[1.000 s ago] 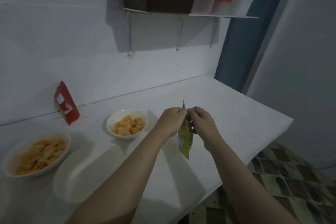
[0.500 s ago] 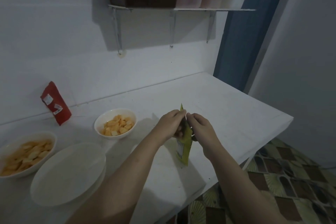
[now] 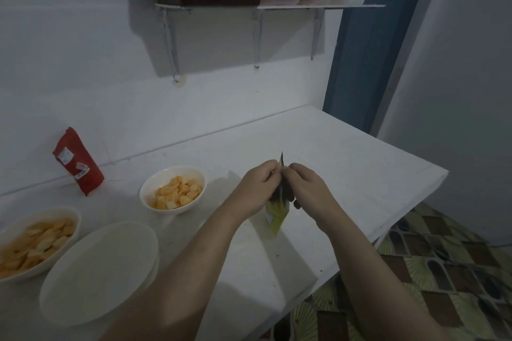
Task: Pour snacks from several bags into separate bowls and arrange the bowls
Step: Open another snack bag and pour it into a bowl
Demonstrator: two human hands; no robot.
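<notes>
Both hands pinch the top of a yellow-green snack bag [image 3: 276, 217] that hangs upright just above the white counter [image 3: 346, 174]. My left hand [image 3: 256, 188] grips its left side, my right hand [image 3: 304, 185] its right side, fingertips almost touching. A small white bowl [image 3: 155, 207] with orange snack pieces stands to the left. Further left, a larger white bowl [image 3: 75, 216] holds paler snacks. A white oval dish [image 3: 97, 271] with nothing in it sits near the front. A red snack bag [image 3: 77, 160] leans against the wall.
A wall shelf [image 3: 266, 6] above carries a dark box and plastic containers. The counter ends at a corner on the right, with patterned floor [image 3: 443, 271] below. A blue door frame [image 3: 368, 50] stands at the back right.
The view shifted a little; both hands keep the same grip on the bag's top and have drawn slightly closer together. Bowls and the red bag stay put.
</notes>
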